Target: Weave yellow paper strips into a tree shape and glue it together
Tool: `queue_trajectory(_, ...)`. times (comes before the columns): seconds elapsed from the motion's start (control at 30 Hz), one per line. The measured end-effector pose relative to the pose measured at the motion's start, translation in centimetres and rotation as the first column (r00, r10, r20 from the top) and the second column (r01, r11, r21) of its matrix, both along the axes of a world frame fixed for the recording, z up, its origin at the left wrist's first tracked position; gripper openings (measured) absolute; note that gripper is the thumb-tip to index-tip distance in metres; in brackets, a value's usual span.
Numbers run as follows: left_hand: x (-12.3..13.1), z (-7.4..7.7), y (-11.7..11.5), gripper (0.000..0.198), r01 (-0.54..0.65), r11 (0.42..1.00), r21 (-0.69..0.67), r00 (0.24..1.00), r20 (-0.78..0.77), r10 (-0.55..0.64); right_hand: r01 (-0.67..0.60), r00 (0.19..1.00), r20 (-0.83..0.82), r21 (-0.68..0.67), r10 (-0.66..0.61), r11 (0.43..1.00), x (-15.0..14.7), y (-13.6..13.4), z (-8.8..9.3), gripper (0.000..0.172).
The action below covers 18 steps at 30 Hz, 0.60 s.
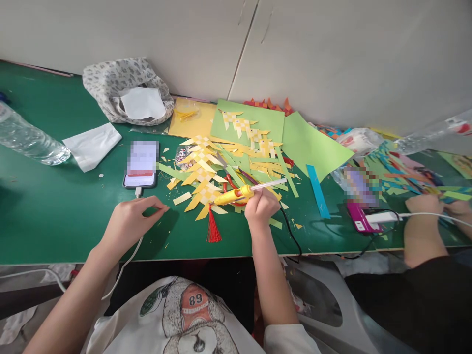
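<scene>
My right hand (262, 207) is closed around a yellow hot glue gun (229, 196) with a clear glue stick (271, 183) poking out of its back. The gun points left, and its nozzle is at the lower end of a woven yellow-and-white paper piece (203, 177), where a red tassel (213, 228) hangs. Whether the nozzle touches the paper, I cannot tell. To the left, my left hand (134, 221) hovers near the table with thumb and fingertips pinched together. Anything between those fingertips is too small to make out.
A phone (140, 179) on a charging cable lies beyond my left hand. Paper strips and scraps surround red-handled scissors (231, 182). Behind are smaller woven pieces (250, 132) on green paper (224, 128). At right, another person's hands (424, 209) work near a pink power block (356, 216).
</scene>
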<state>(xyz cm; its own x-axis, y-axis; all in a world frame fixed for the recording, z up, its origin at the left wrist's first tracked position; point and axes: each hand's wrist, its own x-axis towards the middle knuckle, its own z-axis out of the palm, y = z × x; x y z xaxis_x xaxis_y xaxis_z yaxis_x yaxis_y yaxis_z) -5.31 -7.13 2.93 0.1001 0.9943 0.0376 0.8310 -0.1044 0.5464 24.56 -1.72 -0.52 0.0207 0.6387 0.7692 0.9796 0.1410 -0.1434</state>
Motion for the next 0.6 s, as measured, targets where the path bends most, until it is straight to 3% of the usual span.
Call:
queue_trajectory(0.3, 0.5, -0.4, 0.2, 0.024, 0.059, 0.998, 0.038, 0.998, 0.024, -0.06, -0.013, 1.0, -0.007, -0.012, 0.013, 1.0, 0.0, 0.0, 0.0, 0.044)
queue_trajectory(0.6, 1.2, -0.1, 0.0, 0.015, 0.022, 0.971, 0.236, 0.996, 0.084, -0.043, -0.009, 1.0, -0.003, -0.013, 0.008, 1.0, -0.1, 0.0, 0.1, 0.045)
